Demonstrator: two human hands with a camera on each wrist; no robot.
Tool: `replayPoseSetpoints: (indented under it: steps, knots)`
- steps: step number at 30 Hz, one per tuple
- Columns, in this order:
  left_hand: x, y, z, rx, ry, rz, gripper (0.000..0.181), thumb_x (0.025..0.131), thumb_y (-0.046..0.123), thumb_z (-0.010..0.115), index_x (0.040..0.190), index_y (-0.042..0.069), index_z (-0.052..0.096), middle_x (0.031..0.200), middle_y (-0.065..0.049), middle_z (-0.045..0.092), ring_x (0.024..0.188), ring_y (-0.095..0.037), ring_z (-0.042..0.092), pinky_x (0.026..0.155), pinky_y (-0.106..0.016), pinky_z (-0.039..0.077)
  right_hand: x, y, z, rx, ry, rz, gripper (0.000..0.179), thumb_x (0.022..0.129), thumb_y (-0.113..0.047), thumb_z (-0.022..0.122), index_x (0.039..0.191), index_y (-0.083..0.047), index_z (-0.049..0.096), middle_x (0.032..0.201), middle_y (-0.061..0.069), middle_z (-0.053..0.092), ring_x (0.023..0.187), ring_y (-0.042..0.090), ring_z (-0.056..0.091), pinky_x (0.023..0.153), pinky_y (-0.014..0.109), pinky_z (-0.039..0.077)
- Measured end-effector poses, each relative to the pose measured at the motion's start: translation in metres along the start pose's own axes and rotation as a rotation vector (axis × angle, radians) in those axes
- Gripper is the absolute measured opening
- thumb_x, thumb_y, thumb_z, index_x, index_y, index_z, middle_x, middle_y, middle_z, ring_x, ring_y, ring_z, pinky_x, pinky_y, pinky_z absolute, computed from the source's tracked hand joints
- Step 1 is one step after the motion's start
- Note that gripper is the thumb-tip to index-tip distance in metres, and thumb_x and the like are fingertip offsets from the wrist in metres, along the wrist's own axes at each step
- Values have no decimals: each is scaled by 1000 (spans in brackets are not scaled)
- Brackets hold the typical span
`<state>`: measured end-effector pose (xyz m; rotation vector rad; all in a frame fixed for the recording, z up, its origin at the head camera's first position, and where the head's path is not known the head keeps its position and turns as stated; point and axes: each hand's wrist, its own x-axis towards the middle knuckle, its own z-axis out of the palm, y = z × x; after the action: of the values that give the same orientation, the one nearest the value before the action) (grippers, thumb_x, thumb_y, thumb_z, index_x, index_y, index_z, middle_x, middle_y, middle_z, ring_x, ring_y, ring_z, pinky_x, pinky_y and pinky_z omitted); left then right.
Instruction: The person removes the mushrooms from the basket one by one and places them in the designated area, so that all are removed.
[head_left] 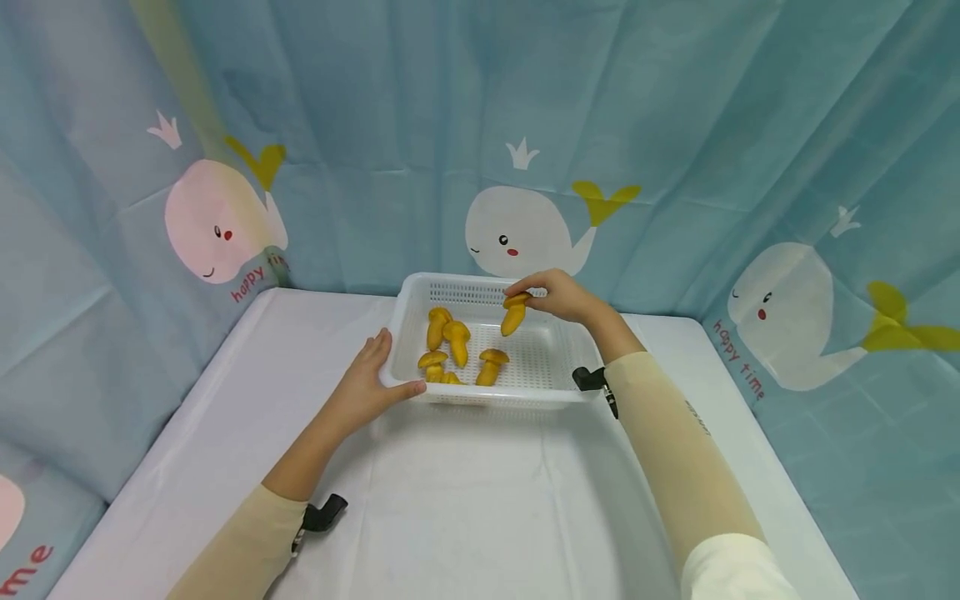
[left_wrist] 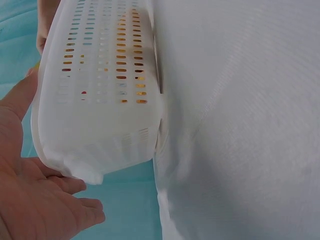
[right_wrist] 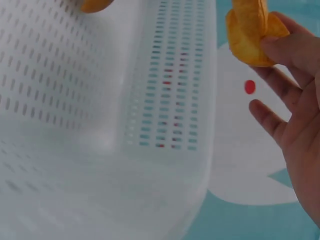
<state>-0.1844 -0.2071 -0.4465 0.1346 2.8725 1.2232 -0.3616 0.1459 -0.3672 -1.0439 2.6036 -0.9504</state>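
My right hand point(head_left: 562, 296) pinches a yellow mushroom point(head_left: 513, 321) by its brown cap, stem down, over the far side of the white plastic basket point(head_left: 540, 392). In the right wrist view, thumb and fingers press on the cap of this mushroom point(right_wrist: 250, 30). My left hand point(head_left: 363, 383) is spread at the basket's near left corner, thumb on the front rim, fingers along the left side. The left wrist view shows the left hand point(left_wrist: 45, 200) against the basket's outer wall point(left_wrist: 100, 120). Several more mushrooms point(head_left: 456, 333) lie in the basket's left half.
The basket stands on a table with a white cloth point(head_left: 465, 483), toward its far edge. Behind and beside the table hangs a blue curtain point(head_left: 375, 125) printed with whales. Black wrist-worn devices point(head_left: 322, 512) sit on both forearms.
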Motion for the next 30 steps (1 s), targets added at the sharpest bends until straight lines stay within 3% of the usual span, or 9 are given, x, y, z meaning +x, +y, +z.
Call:
replayPoseSetpoints:
  steps: [7,14,24,30]
  knots:
    - [2,0,0,8,-5,-10,127,77,71,77,166,13,9,173,-9,5,159,-38,2,120,-70,15,-23,-1,-19,84,57,-31,35,100,1,63,126,-20,75,132,0,70,131,21,58,112,44,47]
    - [2,-1,-2,0,-3,-12,125,78,68,78,166,13,9,173,-10,6,159,-39,3,119,-72,16,-50,5,-34,123,112,-67,31,100,-3,65,127,-14,74,134,5,69,130,24,59,113,49,44]
    - [1,-2,-2,-12,-11,-8,121,82,61,80,166,13,6,173,-9,3,159,-39,2,118,-73,16,-92,21,-51,117,190,50,33,101,-18,67,133,-22,71,135,1,67,135,25,52,115,57,39]
    - [2,0,-1,-24,-15,-5,121,81,60,80,166,14,6,173,-9,4,159,-40,3,117,-74,18,-115,39,-58,157,255,94,33,99,-14,69,132,-16,71,137,9,66,136,27,52,118,58,35]
